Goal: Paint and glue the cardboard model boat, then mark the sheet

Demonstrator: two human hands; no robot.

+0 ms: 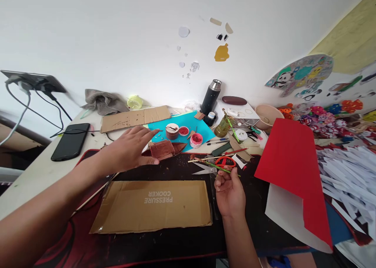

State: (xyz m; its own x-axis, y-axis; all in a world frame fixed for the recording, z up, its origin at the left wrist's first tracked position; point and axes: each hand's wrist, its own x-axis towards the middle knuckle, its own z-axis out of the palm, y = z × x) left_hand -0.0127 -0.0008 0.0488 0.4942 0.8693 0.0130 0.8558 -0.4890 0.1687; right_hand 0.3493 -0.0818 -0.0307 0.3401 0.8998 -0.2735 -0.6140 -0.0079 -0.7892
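Hands sit apart — bare mat between, cardboard's edge nearby.

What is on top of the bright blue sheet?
On the blue sheet: a brown tub, a small red container, a pink-rimmed tub and a cardboard scrap. Beneath them is hidden.

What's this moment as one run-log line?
left hand: open, by red-brown model | right hand: holds green stick | nearby: cardboard sheet

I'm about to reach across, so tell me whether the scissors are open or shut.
Open: the scissors have their blades spread apart.
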